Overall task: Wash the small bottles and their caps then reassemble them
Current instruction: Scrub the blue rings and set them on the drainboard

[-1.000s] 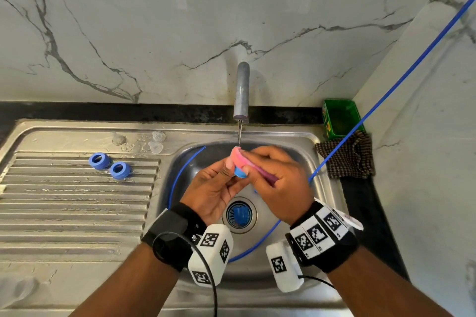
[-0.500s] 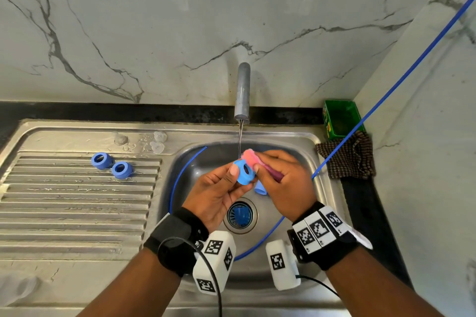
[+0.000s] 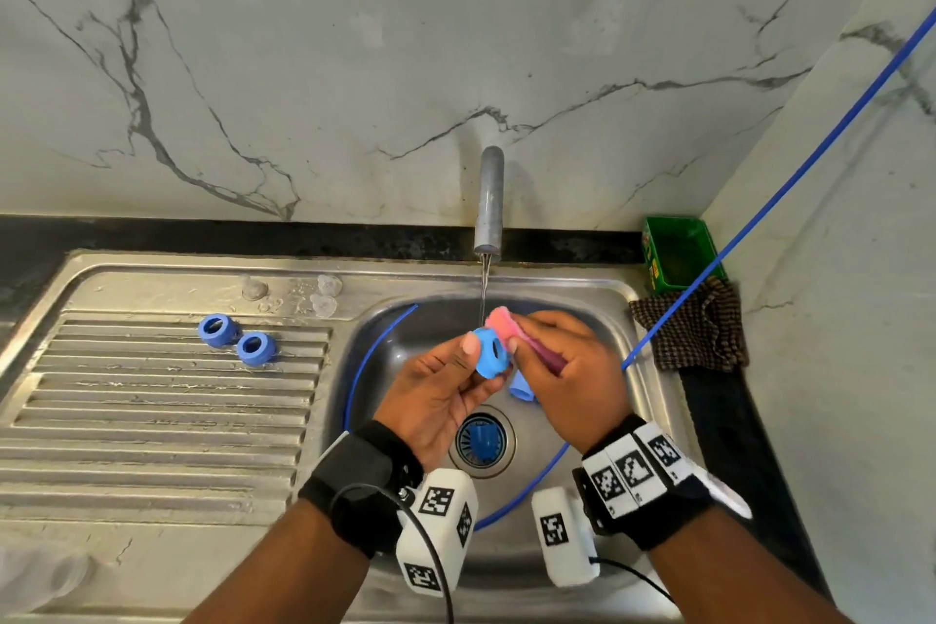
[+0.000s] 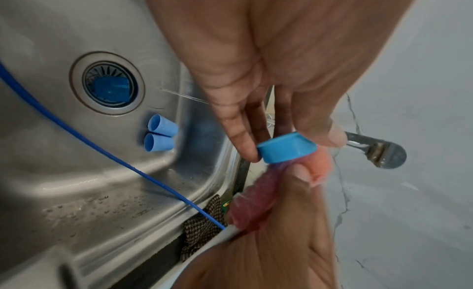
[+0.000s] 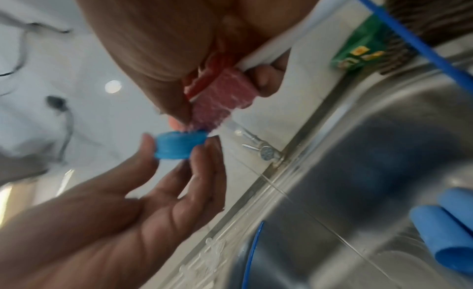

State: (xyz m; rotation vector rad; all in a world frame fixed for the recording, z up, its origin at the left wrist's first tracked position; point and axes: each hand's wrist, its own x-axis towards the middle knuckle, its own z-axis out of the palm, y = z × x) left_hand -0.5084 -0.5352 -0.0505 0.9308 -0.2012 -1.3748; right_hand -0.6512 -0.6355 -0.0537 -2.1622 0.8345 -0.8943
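Sink [image 3: 653, 400]: steel, tap [image 3: 489, 203] dripping.
Left hand [image 3: 440, 395]: pinching cap [image 3: 490, 359].
Right hand [image 3: 572, 370]: gripping sponge [image 3: 499, 322].
Tip: rub inside cap, hold tight, soapy.

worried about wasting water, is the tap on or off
On. A thin stream falls from the tap onto the sponge and cap held over the sink.

Green box [image 3: 676, 254] touching a checked cloth [image 3: 694, 332], perhaps a rag, beside the sink [image 3: 615, 289]

Blue ring caps: three [image 3: 491, 359] [image 3: 219, 330] [image 3: 257, 348]. Blue cone caps in basin: two [image 4: 162, 125] [image 4: 158, 144]. Sponge: one [image 3: 499, 325].
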